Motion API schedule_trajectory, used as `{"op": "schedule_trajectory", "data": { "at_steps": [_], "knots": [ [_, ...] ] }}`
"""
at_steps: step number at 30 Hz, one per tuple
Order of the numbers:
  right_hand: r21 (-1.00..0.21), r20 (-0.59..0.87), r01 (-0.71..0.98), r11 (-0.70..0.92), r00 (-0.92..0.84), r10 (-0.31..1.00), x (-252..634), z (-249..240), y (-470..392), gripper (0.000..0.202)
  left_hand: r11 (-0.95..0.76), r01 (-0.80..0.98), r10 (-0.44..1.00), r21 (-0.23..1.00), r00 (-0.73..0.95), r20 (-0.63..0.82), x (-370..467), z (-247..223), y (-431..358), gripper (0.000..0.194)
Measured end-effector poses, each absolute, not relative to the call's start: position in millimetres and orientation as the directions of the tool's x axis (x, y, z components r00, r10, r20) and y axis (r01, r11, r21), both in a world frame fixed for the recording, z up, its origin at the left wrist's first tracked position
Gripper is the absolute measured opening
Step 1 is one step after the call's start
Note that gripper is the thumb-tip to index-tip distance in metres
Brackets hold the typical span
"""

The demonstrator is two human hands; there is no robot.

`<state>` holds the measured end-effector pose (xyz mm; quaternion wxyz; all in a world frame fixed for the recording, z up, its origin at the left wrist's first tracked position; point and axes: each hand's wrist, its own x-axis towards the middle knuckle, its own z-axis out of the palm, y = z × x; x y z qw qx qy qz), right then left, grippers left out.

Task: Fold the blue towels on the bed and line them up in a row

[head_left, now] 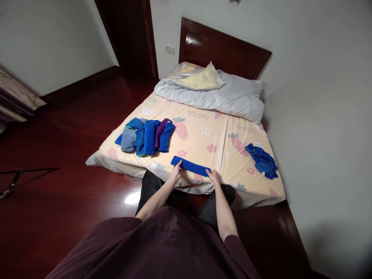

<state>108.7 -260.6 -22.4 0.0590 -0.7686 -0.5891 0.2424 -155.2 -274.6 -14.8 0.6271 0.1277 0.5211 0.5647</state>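
A blue cloth (192, 166), folded into a long narrow strip, lies at the front edge of the bed (203, 143). My left hand (178, 170) grips its left part, thumb on top. At the strip's right end, my right hand (213, 176) pinches the corner. To the left on the bed rests a row of several folded cloths (149, 137) in blue, grey and purple. A crumpled blue cloth pile (263, 161) lies near the bed's right edge.
A grey quilt (215, 93) and a yellow pillow (200, 79) are heaped by the wooden headboard (221, 46). A thin black stand (17, 176) is on the floor at left, below a curtain (17, 97). A wall borders the bed's right side.
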Motion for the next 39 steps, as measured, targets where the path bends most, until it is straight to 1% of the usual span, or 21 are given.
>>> {"op": "schedule_trajectory", "data": {
  "at_steps": [3,5,7,8,10,13,15,17,19,21,23,28,32,35,39],
  "knots": [
    [-0.442,-0.282,0.841,-0.311,0.198,0.939,106.9,-24.5,-268.7,0.036,0.289,-0.609,0.81,0.738,-0.256,-0.528,-156.4,-3.2,-262.0,0.042],
    [-0.49,-0.21,0.82,-0.294,0.217,0.953,104.6,-23.9,-275.8,0.038,0.256,-0.616,0.818,0.745,-0.273,-0.506,-156.9,8.7,-254.3,0.045],
    [-0.532,-0.089,0.815,-0.229,0.216,0.972,99.8,-20.4,-282.0,0.048,0.197,-0.602,0.868,0.774,-0.26,-0.423,-157.4,23.9,-247.4,0.049],
    [-0.557,-0.03,0.812,-0.173,0.188,0.982,95.9,-17.2,-283.9,0.054,0.158,-0.586,0.899,0.795,-0.247,-0.361,-157.8,32.6,-244.2,0.051],
    [-0.624,0.051,0.781,-0.026,0.074,0.996,84.0,-8.0,-284.2,0.064,0.088,-0.532,0.951,0.842,-0.208,-0.23,-159.6,51.8,-238.8,0.054],
    [-0.744,0.117,0.645,0.173,-0.129,0.985,54.6,11.5,-275.1,0.081,0.02,-0.399,0.989,0.917,-0.124,-0.075,-166.7,82.3,-234.2,0.053],
    [-0.809,0.145,0.543,0.224,-0.185,0.972,29.3,25.9,-264.8,0.091,-0.009,-0.307,0.999,0.952,-0.051,-0.007,-174.7,101.8,-233.3,0.05],
    [-0.86,0.158,0.454,0.235,-0.2,0.967,2.7,39.8,-253.6,0.093,-0.033,-0.232,0.999,0.972,0.029,0.04,-184.8,118.8,-232.9,0.047],
    [-0.895,0.151,0.386,0.224,-0.212,0.966,-22.4,51.3,-242.4,0.088,-0.057,-0.17,0.99,0.984,0.117,0.077,-196.4,132.0,-231.5,0.045],
    [-0.913,0.137,0.35,0.21,-0.224,0.965,-44.8,59.3,-231.4,0.078,-0.094,-0.124,0.974,0.988,0.193,0.117,-209.1,141.2,-228.0,0.044],
    [-0.918,0.126,0.344,0.195,-0.212,0.969,-64.6,63.4,-220.2,0.068,-0.138,-0.076,0.965,0.988,0.215,0.151,-222.2,146.7,-222.5,0.045],
    [-0.93,0.079,0.335,0.152,-0.221,0.972,-106.7,61.5,-195.4,0.051,-0.208,0.013,0.965,0.978,0.167,0.203,-255.3,149.6,-207.4,0.043],
    [-0.919,0.045,0.37,0.138,-0.249,0.968,-129.2,55.1,-186.1,0.041,-0.216,0.079,0.97,0.973,0.128,0.205,-278.1,142.6,-200.8,0.041],
    [-0.906,0.045,0.398,0.145,-0.25,0.967,-138.1,50.5,-184.5,0.041,-0.194,0.093,0.978,0.977,0.09,0.186,-289.5,133.0,-198.3,0.041],
    [-0.907,0.045,0.394,0.147,-0.256,0.966,-144.5,47.0,-185.0,0.046,-0.171,0.023,0.983,0.985,0.067,0.169,-297.0,121.1,-196.1,0.042]
  ]
}}
